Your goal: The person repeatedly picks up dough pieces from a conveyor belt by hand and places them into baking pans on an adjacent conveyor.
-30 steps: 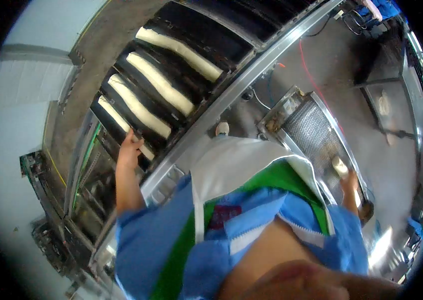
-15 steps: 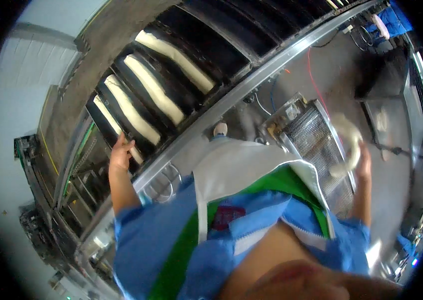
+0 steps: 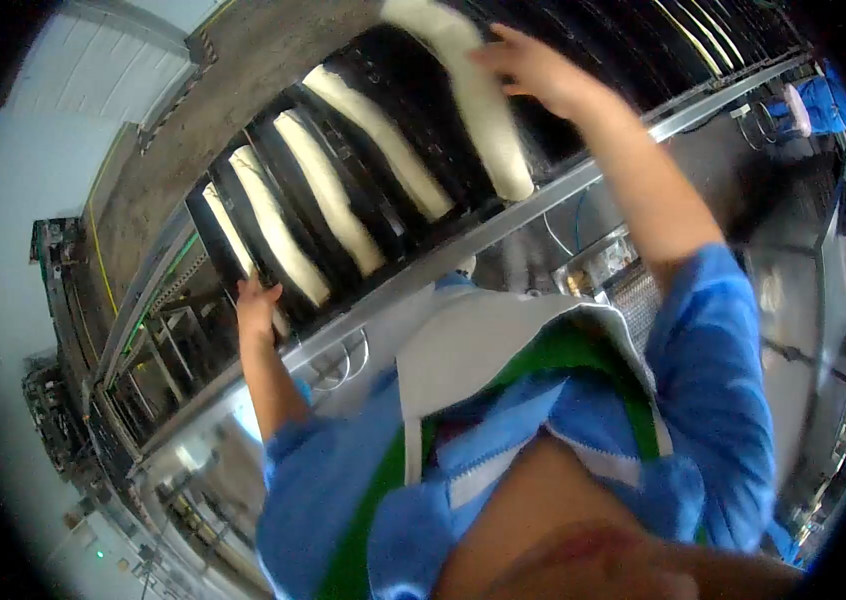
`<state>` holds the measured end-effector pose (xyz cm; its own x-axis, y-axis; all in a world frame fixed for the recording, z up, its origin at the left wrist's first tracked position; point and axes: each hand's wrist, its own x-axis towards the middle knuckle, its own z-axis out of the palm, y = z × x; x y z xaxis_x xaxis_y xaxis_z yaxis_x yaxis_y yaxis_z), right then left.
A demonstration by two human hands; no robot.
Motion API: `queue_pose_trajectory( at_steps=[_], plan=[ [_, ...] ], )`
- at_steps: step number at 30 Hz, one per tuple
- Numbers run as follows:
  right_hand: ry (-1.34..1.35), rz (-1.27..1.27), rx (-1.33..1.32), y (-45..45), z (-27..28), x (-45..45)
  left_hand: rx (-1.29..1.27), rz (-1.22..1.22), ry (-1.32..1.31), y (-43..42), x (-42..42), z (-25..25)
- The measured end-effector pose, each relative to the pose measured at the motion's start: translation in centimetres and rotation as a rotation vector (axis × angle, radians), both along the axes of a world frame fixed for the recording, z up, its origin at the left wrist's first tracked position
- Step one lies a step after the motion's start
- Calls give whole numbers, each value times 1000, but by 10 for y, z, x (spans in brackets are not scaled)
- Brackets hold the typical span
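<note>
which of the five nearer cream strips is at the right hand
The rightmost long cream-coloured strip of that group, blurred and widest-looking; the right hand's fingers are at its upper part. The other four lie to its left.

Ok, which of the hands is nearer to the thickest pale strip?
Right. The right hand is beside the upper part of that strip, touching or almost touching it; the left hand is well to its left, by the narrow strip at the row's left end.

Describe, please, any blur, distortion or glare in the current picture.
Head view: wide-lens bending, with black corners; motion blur on the right hand and the nearest pale strip; white glare beside the left sleeve; little detail in the black trays.
</note>
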<state>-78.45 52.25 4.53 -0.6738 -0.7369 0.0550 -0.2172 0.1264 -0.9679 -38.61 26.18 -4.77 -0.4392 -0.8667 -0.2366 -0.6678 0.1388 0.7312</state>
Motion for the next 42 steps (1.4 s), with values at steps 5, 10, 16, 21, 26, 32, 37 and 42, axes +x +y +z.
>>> queue_pose_trajectory(
  at_steps=[5, 10, 16, 21, 26, 32, 37, 42],
  plan=[
    [242, -75, 113, -8, -94, -24, -593, 65, 74, 20, -54, -3],
    [-57, -188, 122, 104, -168, -54, -214, -154, 459, 39, -165, -22],
    [-331, -678, 94, 293, -211, -43, -356, -147, 19, -24, -262, -108],
    [-542, -1079, 37, 420, -223, 16, 101, 6, 105, 17, -241, -48],
    [-221, -1127, 356, 522, -309, 30, -811, -168, 24, 31, -242, -55],
    [113, -1076, 1015, 493, -234, 58, -446, -183, -374, 17, -306, -68],
    [110, -1150, 1091, 517, -265, 101, -335, -352, -353, -103, -270, -161],
    [239, -1199, 1097, 535, -290, 142, 381, -28, 125, -57, -221, -143]
  ],
)
